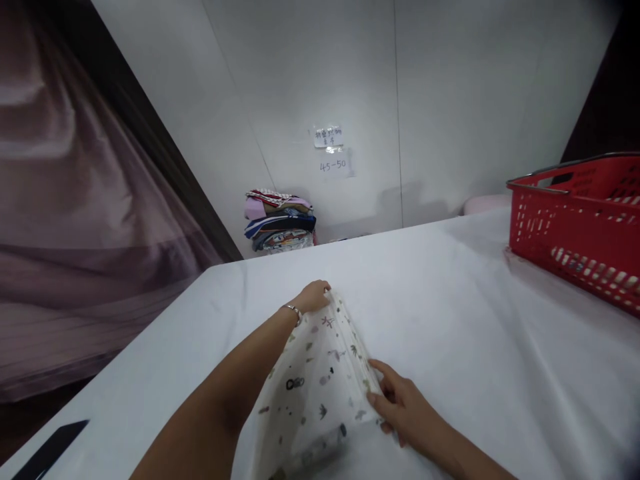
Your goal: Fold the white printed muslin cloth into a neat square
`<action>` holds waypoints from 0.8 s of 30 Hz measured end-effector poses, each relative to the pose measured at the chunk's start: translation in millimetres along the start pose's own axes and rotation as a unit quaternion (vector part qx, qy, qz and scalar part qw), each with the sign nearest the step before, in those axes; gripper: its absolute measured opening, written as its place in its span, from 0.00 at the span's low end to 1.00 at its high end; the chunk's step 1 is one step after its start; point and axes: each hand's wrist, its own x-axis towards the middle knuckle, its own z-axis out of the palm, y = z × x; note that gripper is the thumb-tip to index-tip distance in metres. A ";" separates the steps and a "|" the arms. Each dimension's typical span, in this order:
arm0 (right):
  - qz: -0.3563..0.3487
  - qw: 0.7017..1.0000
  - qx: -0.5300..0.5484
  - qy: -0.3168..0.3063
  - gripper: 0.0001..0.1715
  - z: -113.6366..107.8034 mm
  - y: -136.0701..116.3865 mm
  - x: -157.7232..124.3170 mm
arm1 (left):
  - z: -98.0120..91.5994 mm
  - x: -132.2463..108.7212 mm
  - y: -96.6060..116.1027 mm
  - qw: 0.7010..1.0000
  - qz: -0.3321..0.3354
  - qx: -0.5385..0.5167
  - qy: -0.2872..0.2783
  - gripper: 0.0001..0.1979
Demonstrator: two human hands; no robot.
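Observation:
A white cloth with small printed figures (320, 380) lies folded on the white table (450, 320) in front of me. My left hand (314, 297) grips its far corner, fingers curled over the edge; a bracelet sits on that wrist. My right hand (397, 400) pinches the cloth's right edge nearer to me, thumb on top and fingers tucked under the fold.
A red plastic basket (580, 227) stands at the table's right side. A stack of folded clothes (280, 223) rests by the white wall beyond the far edge. A mauve curtain (75, 233) hangs on the left. A dark flat object (50, 450) lies at the near left corner.

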 end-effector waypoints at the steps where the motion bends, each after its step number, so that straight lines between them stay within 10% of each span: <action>1: 0.003 1.000 -0.001 0.001 0.32 0.0 -0.7 -0.4 | -0.3 0.3 0.3 1.000 0.000 -0.004 -0.003 0.19; 24: 0.017 1.000 -0.005 -0.001 0.33 -0.8 -4.6 -2.7 | 7.5 5.2 -8.3 0.979 -0.041 -0.196 -0.030 0.16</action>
